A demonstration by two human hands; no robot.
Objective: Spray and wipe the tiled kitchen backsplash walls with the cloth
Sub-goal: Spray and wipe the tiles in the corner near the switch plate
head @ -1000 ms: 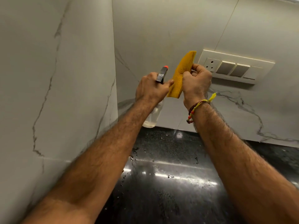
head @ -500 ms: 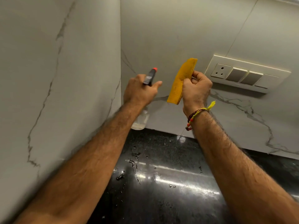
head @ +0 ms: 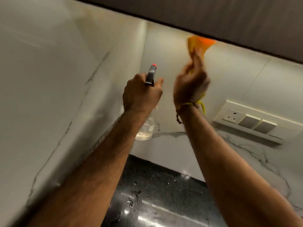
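Nearest you lay the wet black countertop (head: 160, 190), its front edge cut off by the frame. Above it your left hand (head: 141, 94) gripped the spray bottle (head: 146, 126), fingers curled round its neck and nozzle aimed at the back tiled wall (head: 237, 79), probably ready to wet it. Your right hand (head: 191, 84) pinched the yellow cloth (head: 199, 45), fingers bunched together, raised near the wall's top edge under the cabinet (head: 213, 15). Blur hid whether cloth touched tile. The switch panel (head: 249, 121) sat well right.
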